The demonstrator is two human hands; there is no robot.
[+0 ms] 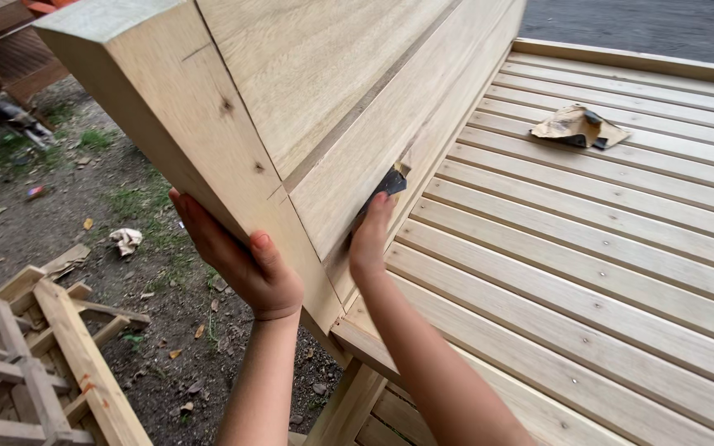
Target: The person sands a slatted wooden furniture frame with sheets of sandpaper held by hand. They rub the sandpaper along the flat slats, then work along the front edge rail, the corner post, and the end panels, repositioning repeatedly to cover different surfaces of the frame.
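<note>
Left hand [245, 263]: wrapped around the outer edge of the headboard post [179, 124]; grip clamped on the post, apparently to steady the frame.
Right hand [371, 239]: fingers pressed together on a small dark piece of sandpaper [390, 182], holding it flat against the panel.
Headboard panel [349, 91]: pale bare wood, smooth planks with a routed groove; knots show on the post.
Bed slats [605, 248]: light timber strips lying side by side, screw heads visible.
Spare sandpaper [578, 126]: crumpled tan sheet lying on the slats, well apart from the hands.
Ground [109, 198]: dirt, sparse grass, wood offcuts.
</note>
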